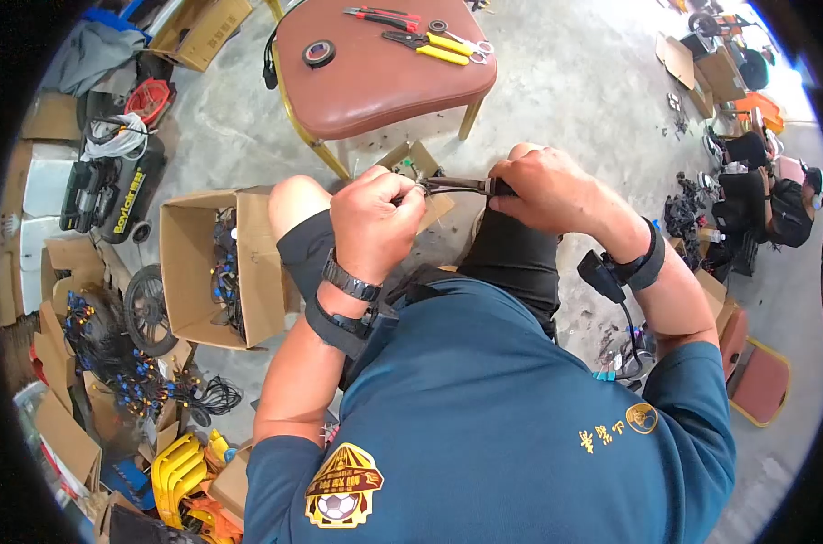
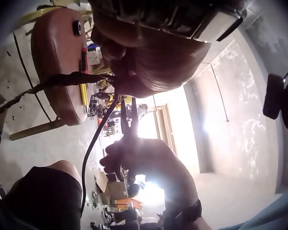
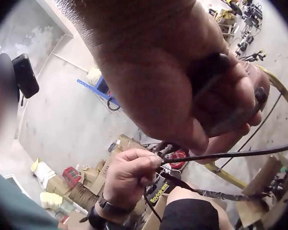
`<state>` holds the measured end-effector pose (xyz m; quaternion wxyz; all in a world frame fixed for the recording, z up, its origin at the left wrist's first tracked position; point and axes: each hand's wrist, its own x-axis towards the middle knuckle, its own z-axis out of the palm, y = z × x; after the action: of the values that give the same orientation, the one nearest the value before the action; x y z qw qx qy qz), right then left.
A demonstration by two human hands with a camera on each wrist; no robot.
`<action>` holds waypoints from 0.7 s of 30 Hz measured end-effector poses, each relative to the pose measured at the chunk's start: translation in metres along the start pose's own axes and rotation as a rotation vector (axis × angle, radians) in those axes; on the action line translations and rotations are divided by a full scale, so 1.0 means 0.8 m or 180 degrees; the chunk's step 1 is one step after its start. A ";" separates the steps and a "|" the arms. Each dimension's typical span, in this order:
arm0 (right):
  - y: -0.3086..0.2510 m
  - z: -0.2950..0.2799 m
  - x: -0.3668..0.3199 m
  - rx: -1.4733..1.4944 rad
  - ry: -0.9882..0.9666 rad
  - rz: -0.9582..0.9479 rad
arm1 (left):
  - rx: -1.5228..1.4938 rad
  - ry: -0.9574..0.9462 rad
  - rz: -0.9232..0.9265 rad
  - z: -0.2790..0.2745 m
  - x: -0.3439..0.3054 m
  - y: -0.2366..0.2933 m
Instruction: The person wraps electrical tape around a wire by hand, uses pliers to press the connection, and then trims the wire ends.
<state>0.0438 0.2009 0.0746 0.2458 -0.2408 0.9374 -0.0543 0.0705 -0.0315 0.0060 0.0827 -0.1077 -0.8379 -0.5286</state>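
My left hand (image 1: 375, 222) pinches the end of a black cable (image 2: 92, 144) between thumb and fingers, right in front of the pliers' tips. A second dark, wrapped strand (image 2: 62, 80) also runs up to that hand in the left wrist view. Dark metal pliers (image 1: 495, 187) are in my right hand (image 1: 552, 189), its fingers curled round the handles. Their long jaws point left at the pinched cable end and stand slightly apart in the left wrist view. Fingers partly hide the cable's very tip. Both hands are above the lap, close together.
Ahead stands a brown padded seat (image 1: 375, 91) with a black tape roll (image 1: 319, 53), yellow-handled wire strippers (image 1: 443, 53) and scissors. At left, an open cardboard box (image 1: 189, 267) holds cables. Farther left lie bundled wires (image 1: 112, 354). Another person (image 1: 792, 210) sits far right.
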 end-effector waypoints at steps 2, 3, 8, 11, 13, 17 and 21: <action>-0.006 -0.004 0.000 -0.0015 -0.0139 0.0140 | 0.0102 0.0020 0.0083 0.001 -0.002 -0.001; -0.008 -0.005 0.001 -0.0029 -0.0114 0.0137 | 0.0127 0.0028 0.0061 0.002 -0.002 0.000; -0.022 -0.010 0.005 -0.0150 -0.0113 0.0187 | 0.0337 0.0048 0.0184 0.002 -0.001 0.000; -0.032 -0.015 0.005 -0.0229 -0.0125 0.0313 | 0.0411 0.0103 0.0280 0.002 0.001 -0.001; -0.031 -0.010 0.006 -0.0235 -0.0115 0.0317 | 0.0334 0.0109 0.0349 0.002 0.000 -0.004; -0.009 0.006 0.008 0.0123 0.0479 -0.0150 | -0.0291 0.0072 -0.0003 0.000 0.000 -0.005; 0.011 0.025 0.018 0.0369 0.1040 -0.0543 | -0.0577 0.0019 -0.0220 -0.005 0.002 0.002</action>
<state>0.0393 0.2022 0.0488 0.0983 -0.2927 0.9363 -0.1672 0.0694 -0.0345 0.0098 0.0567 -0.0842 -0.7896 -0.6052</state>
